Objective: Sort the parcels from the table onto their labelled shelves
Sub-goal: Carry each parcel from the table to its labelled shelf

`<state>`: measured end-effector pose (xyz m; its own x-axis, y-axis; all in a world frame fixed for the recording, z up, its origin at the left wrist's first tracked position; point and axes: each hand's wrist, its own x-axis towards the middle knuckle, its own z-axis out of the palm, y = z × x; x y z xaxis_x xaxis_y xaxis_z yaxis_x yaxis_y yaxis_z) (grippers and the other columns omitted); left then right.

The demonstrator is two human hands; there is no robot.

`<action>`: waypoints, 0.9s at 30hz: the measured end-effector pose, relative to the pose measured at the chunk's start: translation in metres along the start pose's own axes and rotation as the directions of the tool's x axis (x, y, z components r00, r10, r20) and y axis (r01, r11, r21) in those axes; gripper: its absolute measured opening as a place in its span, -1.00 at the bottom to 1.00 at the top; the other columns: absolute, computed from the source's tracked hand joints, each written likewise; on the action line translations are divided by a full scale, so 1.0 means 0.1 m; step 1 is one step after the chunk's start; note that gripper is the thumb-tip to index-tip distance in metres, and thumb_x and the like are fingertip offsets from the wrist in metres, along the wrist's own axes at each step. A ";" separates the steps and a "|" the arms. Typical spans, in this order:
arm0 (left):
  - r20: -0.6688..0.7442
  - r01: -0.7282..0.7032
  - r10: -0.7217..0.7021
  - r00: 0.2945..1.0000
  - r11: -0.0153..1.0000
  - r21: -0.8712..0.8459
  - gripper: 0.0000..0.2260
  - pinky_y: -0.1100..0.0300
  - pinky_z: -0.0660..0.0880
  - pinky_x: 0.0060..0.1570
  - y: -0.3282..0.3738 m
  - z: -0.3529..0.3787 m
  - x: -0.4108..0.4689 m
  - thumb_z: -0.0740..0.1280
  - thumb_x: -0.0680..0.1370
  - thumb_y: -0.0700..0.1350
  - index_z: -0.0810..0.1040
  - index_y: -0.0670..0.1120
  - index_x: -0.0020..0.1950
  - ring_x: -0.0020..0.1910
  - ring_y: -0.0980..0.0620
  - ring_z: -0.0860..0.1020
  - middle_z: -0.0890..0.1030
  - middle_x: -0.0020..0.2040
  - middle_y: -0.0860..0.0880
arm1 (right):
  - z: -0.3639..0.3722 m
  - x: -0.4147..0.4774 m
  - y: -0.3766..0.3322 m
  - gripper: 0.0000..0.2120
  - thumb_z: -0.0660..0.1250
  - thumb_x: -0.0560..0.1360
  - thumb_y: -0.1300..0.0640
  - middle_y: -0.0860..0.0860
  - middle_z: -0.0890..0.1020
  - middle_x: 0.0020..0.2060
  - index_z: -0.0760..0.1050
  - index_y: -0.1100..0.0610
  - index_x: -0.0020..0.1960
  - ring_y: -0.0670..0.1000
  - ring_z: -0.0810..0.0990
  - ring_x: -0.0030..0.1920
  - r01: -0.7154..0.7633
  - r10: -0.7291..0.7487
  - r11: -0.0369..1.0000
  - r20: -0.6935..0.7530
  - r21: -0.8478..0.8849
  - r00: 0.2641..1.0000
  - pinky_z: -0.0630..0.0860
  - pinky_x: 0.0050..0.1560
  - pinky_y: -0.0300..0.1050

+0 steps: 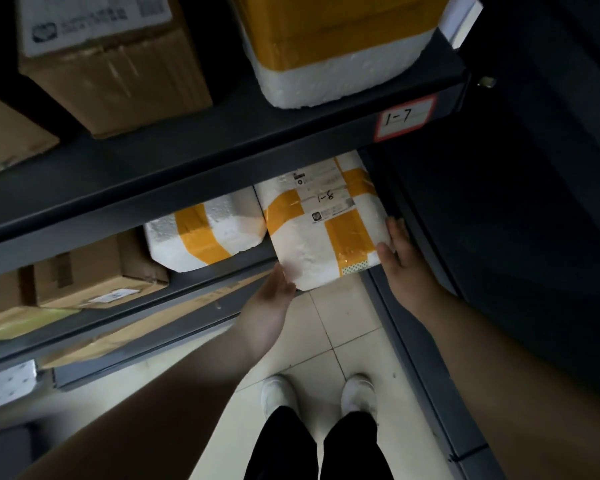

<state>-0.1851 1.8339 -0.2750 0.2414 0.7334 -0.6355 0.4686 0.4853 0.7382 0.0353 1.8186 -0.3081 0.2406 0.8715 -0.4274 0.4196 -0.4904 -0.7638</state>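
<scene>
A white foam parcel [321, 230] crossed with yellow tape and marked "1-8" lies partly on the second shelf [201, 289], its near corner overhanging the edge. My left hand [274, 299] touches its near left edge with straight fingers. My right hand [400, 252] presses flat against its right side, thumb on the top edge. The shelf above [222, 157] carries a red-bordered label "1-7" [406, 117].
Another taped foam parcel [201, 233] lies just left of the "1-8" parcel, with cardboard boxes [94, 271] further left. The upper shelf holds a cardboard box [118, 67] and a foam box [329, 46]. A dark upright post [423, 341] stands right; tiled floor below.
</scene>
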 end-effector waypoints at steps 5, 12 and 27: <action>0.067 -0.300 0.308 0.949 0.815 0.496 -0.52 0.49 -0.15 0.33 0.02 0.11 -0.22 0.03 0.67 -0.07 -0.05 -0.02 0.56 0.50 0.22 -0.09 -0.09 0.51 0.16 | 0.05 -0.28 -0.03 -0.48 -0.05 0.64 -0.06 -0.10 -0.14 0.52 -0.14 -0.02 0.54 -0.09 -0.16 0.51 0.165 -0.205 0.921 -0.078 -0.352 0.976 -0.07 0.46 -0.12; 0.223 -0.386 0.402 0.888 0.389 0.836 -0.44 0.06 -0.10 0.51 -0.14 0.33 -0.15 -0.21 0.55 0.07 -0.19 -0.10 0.52 0.50 0.06 -0.24 -0.23 0.51 -0.01 | 0.23 -0.54 0.13 -0.43 -0.09 0.59 -0.07 0.04 0.01 0.52 -0.10 0.14 0.52 -0.06 -0.15 0.52 0.326 -0.345 0.679 0.105 -0.658 0.933 -0.13 0.47 -0.08; 0.104 -0.246 0.404 0.909 0.316 0.916 -0.47 0.16 -0.21 0.48 0.20 0.07 0.57 -0.07 0.67 0.01 -0.22 -0.12 0.55 0.53 0.05 -0.25 -0.26 0.56 -0.04 | 0.30 0.28 -0.38 -0.43 -0.10 0.64 -0.05 0.02 -0.27 0.52 -0.28 0.09 0.53 0.00 -0.30 0.51 0.292 -0.231 0.621 0.187 -0.727 0.955 -0.18 0.51 0.02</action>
<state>-0.1558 1.8820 -0.2981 0.4972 0.8132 -0.3025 0.8676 -0.4628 0.1819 0.0001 1.8615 -0.3052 -0.0306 0.9463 -0.3218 0.9674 -0.0529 -0.2475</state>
